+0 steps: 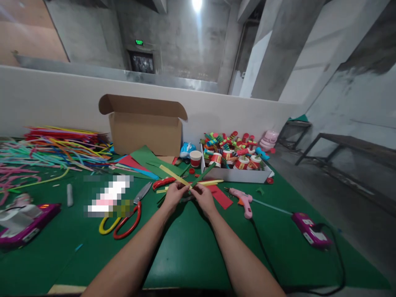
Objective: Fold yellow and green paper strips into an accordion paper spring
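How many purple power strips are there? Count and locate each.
2: one purple power strip at the picture's left edge; the other purple power strip right of the pink plastic glue gun. More could be hidden.

A bare, smooth, rounded left forearm [133, 251] and a matching bare right forearm [237, 251] are showing, each tapering toward a narrower bare wrist; the bare left hand [173, 196] and bare right hand [203, 198] are displaying slim fingers.

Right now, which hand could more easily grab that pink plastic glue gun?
Probably the right hand: the pink glue gun lies on its outer side, while the left hand is farther away.
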`<state>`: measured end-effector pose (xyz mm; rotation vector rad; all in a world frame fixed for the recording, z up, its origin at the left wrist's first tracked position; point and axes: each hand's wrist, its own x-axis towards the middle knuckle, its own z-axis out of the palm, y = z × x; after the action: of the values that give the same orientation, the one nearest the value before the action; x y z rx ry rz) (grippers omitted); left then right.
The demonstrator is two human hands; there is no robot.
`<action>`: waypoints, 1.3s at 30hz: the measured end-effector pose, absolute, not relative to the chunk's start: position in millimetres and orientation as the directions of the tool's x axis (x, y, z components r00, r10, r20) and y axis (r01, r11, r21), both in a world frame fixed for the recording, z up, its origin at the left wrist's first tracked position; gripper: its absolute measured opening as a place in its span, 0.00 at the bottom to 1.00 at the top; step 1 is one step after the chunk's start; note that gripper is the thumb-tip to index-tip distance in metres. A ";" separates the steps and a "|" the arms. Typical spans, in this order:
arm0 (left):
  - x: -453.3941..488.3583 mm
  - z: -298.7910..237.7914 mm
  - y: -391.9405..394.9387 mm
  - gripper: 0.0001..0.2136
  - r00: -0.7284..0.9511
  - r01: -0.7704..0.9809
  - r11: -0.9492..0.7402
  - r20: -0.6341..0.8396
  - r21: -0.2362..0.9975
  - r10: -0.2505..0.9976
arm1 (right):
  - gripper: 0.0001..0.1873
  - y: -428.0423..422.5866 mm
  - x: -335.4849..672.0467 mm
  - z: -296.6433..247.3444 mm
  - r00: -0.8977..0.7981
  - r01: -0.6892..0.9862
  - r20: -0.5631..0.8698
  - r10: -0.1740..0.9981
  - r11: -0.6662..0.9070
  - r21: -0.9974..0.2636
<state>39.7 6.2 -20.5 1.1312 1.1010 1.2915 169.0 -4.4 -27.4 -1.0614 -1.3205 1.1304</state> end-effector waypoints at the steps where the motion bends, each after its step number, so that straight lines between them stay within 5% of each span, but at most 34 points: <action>1: 39.3 -19.1 6.3 0.12 -0.002 -0.120 -0.028 0.028 0.992 1.000 | 0.10 -4.7 168.9 -25.4 -0.054 -0.010 0.156 0.986 0.156 -0.988; 14: 42.7 -21.8 6.7 0.16 0.073 -0.453 0.095 -0.069 0.887 0.995 | 0.13 -8.8 168.2 -19.8 -0.055 -0.165 0.074 0.996 0.064 -0.984; 23: 41.5 -19.5 5.6 0.12 0.147 -0.553 0.217 -0.162 0.805 0.976 | 0.14 -7.7 168.8 -20.6 -0.004 -0.089 0.099 0.995 0.099 -0.991; 39: 34.2 -14.0 6.7 0.12 0.131 -0.600 0.229 -0.189 0.766 0.973 | 0.18 -6.5 171.8 -19.4 0.037 -0.220 0.005 0.999 0.013 -0.975</action>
<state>34.2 6.7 -14.0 0.5967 0.7745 1.2463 171.8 -6.5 -19.4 -1.0547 -1.0235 1.2733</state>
